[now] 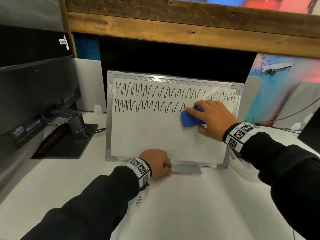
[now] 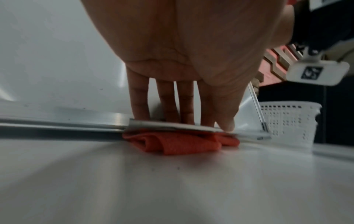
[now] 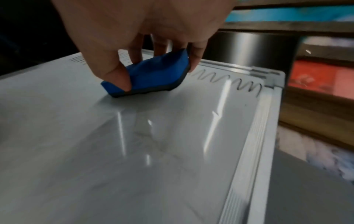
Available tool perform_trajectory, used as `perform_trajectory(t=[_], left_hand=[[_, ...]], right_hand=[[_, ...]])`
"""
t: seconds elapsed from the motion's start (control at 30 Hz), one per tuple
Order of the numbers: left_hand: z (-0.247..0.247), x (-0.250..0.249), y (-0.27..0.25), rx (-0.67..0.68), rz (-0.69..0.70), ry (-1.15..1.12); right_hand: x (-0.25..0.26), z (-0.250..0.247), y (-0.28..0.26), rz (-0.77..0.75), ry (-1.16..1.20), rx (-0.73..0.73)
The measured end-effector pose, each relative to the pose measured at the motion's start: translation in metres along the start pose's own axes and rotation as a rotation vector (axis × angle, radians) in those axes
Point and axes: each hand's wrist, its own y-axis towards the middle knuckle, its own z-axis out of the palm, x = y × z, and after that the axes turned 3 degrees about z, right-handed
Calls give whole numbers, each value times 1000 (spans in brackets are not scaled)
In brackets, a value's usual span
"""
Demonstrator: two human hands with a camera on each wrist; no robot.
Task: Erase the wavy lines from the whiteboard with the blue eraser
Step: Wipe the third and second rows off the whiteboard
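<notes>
On the white desk (image 1: 190,205), propped against a dark panel, stands the whiteboard (image 1: 155,135), leaning back a little. Two rows of wavy lines (image 1: 155,91) run across its upper part; the top row reaches the right edge, while the lower row stops about midway, just left of the blue eraser (image 1: 190,119). The right hand (image 1: 213,118) grips that eraser, thumb on one side and fingers curled over the other, pressing its dark underside flat to the board. The left hand (image 1: 155,163) rests at the bottom frame, its fingers (image 2: 139,98) straight and reaching down onto the metal tray (image 1: 187,169), under which an orange cloth (image 2: 180,142) lies bunched. Just right of the board sits a white perforated basket (image 2: 287,121).
</notes>
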Motion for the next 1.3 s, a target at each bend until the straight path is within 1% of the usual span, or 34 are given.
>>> perform_trajectory(t=[0.03,0.07,0.1,0.13,0.2,0.23,0.27,0.33,0.37,0.43,0.47,0.5,0.57,0.6,0.63,0.7,0.73,0.8,0.83,0.93,0.97,1.03,1.07,1.17,1.2,1.27,1.3], left_hand=[[-4,3,-2,-41,-29,-56],[-9,7,-4,-117,-56,-119],[-13,12,-7,-233,-73,-172],[-18,18,-11,-381,-83,-204],[-27,30,-18,-695,-122,-222],[-31,35,-21,-835,-168,-220],[-36,41,-23,-947,-233,-225],[-43,55,-26,-1088,-391,-290],[-45,63,-27,-1133,-470,-343],[-41,79,-29,-1201,-621,-492],[-37,86,-29,-1213,-693,-600],[-35,88,-31,-1198,-759,-728],[-29,91,-31,-1121,-847,-959],[-25,91,-31,-1078,-871,-1019],[-22,90,-32,-1042,-887,-1036],[-18,91,-32,-1019,-908,-1049],[-16,91,-33,-1012,-924,-1065],[-12,93,-34,-980,-966,-1074],[-10,94,-35,-966,-988,-1068],[-7,94,-36,-933,-998,-1035],[-7,94,-36,-922,-992,-1017],[-7,94,-37,-917,-995,-1015],[-6,94,-38,-907,-994,-1004],[-4,96,-39,-877,-999,-974],[-4,97,-39,-869,-1002,-973],[-3,98,-39,-863,-995,-972],[-3,97,-40,-868,-994,-983]], right_hand=[[-1,0,0,-5,3,-2],[-5,-2,2,52,24,-18],[-8,-4,4,110,52,-52],[-8,-5,6,130,62,-68],[-4,-3,5,58,24,-39],[-3,-2,5,13,7,-25],[-5,-3,5,15,19,-23],[-11,-7,9,85,61,-69],[-11,-8,9,79,62,-85],[-6,-4,7,-27,24,-66],[-4,-2,6,-77,8,-53],[-5,-1,6,-83,5,-51],[-8,-4,9,3,37,-91],[-7,-4,10,24,49,-111],[-4,-2,10,6,47,-109],[0,2,7,-73,14,-70],[-1,2,7,-71,14,-60],[-4,1,9,13,43,-91],[-3,1,9,30,52,-103],[1,6,6,-59,15,-71],[-1,6,6,-51,17,-68],[-5,2,8,28,49,-106],[-3,2,9,25,49,-115],[5,7,7,-113,-9,-68],[3,6,8,-94,-10,-61],[0,2,13,4,27,-98],[1,2,15,4,32,-108]])
